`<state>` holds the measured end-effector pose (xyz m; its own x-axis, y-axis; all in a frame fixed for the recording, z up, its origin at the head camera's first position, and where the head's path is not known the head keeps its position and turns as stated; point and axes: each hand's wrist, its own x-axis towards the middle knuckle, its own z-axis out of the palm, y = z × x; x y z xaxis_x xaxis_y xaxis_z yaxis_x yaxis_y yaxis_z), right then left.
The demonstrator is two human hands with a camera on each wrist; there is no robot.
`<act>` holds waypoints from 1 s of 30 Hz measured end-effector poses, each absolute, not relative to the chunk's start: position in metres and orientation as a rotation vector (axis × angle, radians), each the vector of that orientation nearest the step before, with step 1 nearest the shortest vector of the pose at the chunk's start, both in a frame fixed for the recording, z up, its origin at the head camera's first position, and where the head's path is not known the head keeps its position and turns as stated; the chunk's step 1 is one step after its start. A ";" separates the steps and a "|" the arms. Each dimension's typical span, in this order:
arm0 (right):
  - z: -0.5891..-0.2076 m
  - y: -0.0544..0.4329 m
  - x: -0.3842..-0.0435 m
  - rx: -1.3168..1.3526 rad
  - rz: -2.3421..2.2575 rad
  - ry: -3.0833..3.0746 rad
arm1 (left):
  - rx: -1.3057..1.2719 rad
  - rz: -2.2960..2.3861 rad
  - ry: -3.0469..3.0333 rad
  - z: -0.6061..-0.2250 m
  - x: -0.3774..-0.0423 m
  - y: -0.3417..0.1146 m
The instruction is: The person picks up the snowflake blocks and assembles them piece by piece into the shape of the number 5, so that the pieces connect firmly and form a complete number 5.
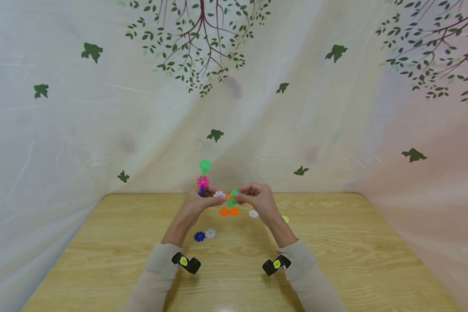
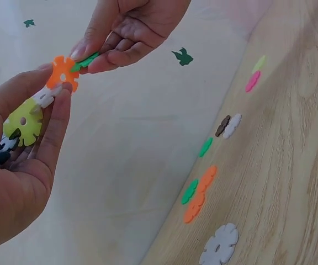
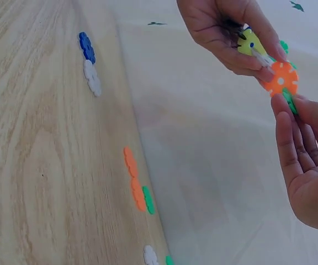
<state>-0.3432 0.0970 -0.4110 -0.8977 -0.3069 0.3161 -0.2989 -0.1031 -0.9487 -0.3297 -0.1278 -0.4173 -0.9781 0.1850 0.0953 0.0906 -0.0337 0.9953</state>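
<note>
My left hand (image 1: 193, 206) is raised above the table's far part and grips a chain of notched plastic snowflake discs. In the left wrist view the chain runs from a dark disc through a yellow disc (image 2: 24, 122) and a white disc (image 2: 44, 98) to an orange disc (image 2: 59, 70). My right hand (image 1: 259, 201) pinches a green snowflake disc (image 2: 86, 61) edge-on against the orange one; whether their slots interlock I cannot tell. In the head view, a pink disc (image 1: 203, 182) and a light green disc (image 1: 205, 165) rise above the left hand.
Loose discs lie on the wooden table (image 1: 234, 268): a blue disc (image 1: 199, 236) beside a white disc (image 1: 210, 233), two orange discs (image 1: 229, 211), another white disc (image 1: 253, 213) and a yellow disc (image 1: 286, 219). Behind the table hangs a patterned curtain (image 1: 160, 130).
</note>
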 end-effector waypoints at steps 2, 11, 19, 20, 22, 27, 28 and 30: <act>-0.412 0.095 -0.343 -0.701 -2.242 2.095 | 0.290 2.211 2.128 -0.417 -0.330 -0.127; -0.412 0.090 -0.339 -0.663 -2.269 2.068 | 0.247 2.266 2.091 -0.415 -0.330 -0.126; -0.411 0.096 -0.340 -0.685 -2.136 2.136 | 0.230 2.243 2.122 -0.415 -0.330 -0.128; -0.411 0.097 -0.340 -0.682 -2.123 2.139 | 0.225 2.238 2.126 -0.415 -0.331 -0.129; -0.411 0.098 -0.342 -0.683 -2.093 2.139 | 0.230 2.219 2.137 -0.414 -0.330 -0.130; -0.412 0.098 -0.343 -0.668 -2.043 2.109 | 0.274 2.209 2.113 -0.413 -0.330 -0.133; -0.412 0.098 -0.343 -0.660 -2.041 2.101 | 0.287 2.221 2.094 -0.413 -0.330 -0.133; -0.411 0.096 -0.342 -0.640 -2.047 2.090 | 0.314 2.252 2.054 -0.413 -0.330 -0.133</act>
<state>-0.3419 0.0962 -0.4113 -0.8984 -0.3969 0.1880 -0.1961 -0.0203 -0.9804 -0.3301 -0.1335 -0.4125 -0.9760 0.1944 0.0983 0.0801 -0.0996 0.9918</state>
